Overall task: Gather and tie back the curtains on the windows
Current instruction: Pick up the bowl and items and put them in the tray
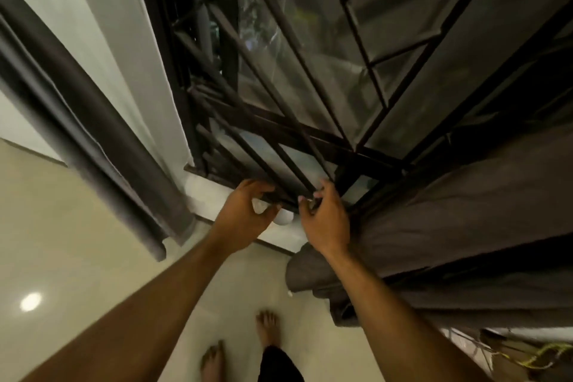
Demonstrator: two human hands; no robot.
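Dark grey fabric frames your view: one curtain [102,139] hangs gathered at the left of the window, the other curtain [449,226] is bunched in heavy folds at the right, its lower end draped just beside your right wrist. Between them stands the black metal window grille [297,121] over the glass. Your left hand [245,214] has its fingers curled over the grille's bottom bar, above a small white round object [283,218] on the pale sill [214,195]. Your right hand [325,217] reaches the same bar with fingers loosely bent; whether they grip it, you cannot tell. Your bare feet [242,347] stand on the cream tiled floor [93,242]. No container shows.
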